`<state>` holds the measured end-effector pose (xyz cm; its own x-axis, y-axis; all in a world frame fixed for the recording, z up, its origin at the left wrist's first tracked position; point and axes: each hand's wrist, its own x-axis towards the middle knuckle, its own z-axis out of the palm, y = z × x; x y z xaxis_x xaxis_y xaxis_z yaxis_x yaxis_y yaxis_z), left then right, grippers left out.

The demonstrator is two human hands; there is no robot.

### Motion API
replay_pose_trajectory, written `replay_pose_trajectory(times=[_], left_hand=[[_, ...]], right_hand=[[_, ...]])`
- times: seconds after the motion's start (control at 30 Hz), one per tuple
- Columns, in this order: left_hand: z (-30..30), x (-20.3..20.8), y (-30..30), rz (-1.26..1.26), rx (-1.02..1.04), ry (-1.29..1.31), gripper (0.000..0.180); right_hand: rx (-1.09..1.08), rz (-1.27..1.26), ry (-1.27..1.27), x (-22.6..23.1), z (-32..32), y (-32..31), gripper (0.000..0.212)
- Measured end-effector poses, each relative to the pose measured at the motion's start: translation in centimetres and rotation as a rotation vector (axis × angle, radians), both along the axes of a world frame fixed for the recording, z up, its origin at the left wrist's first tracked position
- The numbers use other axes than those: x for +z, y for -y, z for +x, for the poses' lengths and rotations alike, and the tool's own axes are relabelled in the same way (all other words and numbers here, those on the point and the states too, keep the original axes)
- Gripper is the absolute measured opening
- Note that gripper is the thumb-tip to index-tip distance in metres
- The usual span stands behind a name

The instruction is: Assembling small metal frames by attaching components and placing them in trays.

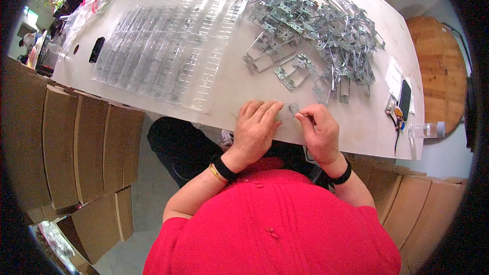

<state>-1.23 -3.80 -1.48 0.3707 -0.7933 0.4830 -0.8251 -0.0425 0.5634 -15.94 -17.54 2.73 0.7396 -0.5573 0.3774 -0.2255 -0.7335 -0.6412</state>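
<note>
I see left hand [254, 125] and right hand [320, 130] pinching one small clear plastic piece [289, 110] at near edge of white table [234, 86] | step, my read: fitting/inspecting it | next needs a grey metal bracket from the pile [316, 30] far right | clear plastic trays [163, 46] far left.
</note>
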Motion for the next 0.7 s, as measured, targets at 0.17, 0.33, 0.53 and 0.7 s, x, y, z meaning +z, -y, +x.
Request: replay_pose_trajectory(times=[0.17,0.33,0.53,0.7], left_hand=[[-0.1,-0.3,0.0,-0.004,0.012,0.013,0.054],[0.0,-0.4,0.1,-0.023,0.005,0.024,0.054],[-0.1,-0.1,0.1,-0.029,0.019,0.015,0.054],[-0.3,0.3,0.2,-0.004,0.025,-0.011,0.051]], right_hand=[[-0.001,-0.011,0.001,-0.2,0.2,0.2,0.014],[-0.001,0.016,0.033,-0.3,0.2,0.0,0.015],[0.026,0.092,0.063,0.3,0.0,-0.4,0.012],[-0.037,0.264,0.051,0.2,-0.5,0.2,0.009]])
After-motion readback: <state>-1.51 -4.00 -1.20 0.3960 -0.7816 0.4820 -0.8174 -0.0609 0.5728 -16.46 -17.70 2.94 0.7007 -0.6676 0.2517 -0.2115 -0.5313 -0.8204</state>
